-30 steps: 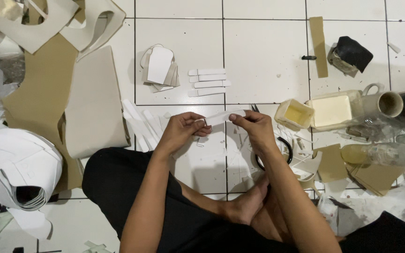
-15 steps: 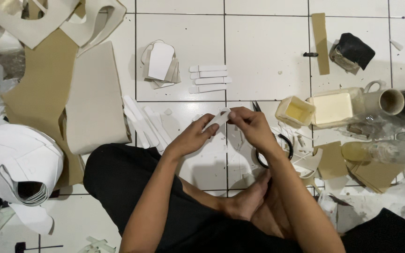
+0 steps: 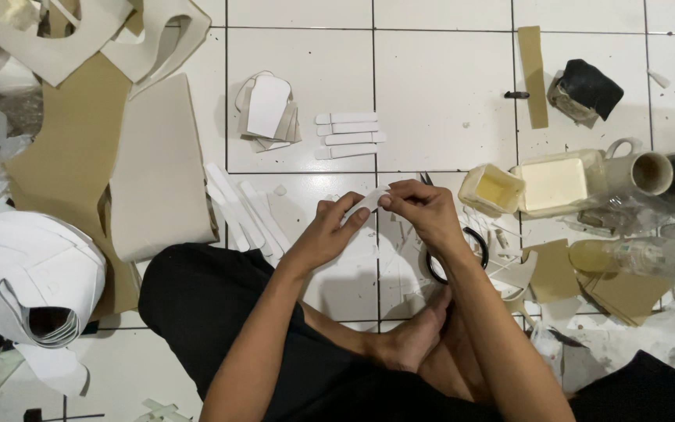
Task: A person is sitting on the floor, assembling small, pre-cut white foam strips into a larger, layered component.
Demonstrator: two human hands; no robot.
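Four white strips [image 3: 349, 134] laid finished on floor; fifth strip [image 3: 368, 200] pinched between left hand [image 3: 328, 233] and right hand [image 3: 423, 209] fingers, uncut stock remaining.

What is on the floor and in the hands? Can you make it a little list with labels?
left hand: pinches small white strip
right hand: pinches the same strip
above hands: four white strips in a row
right: yellowish tub, scissors
left: tan sheet, white cap
floor: white tiles
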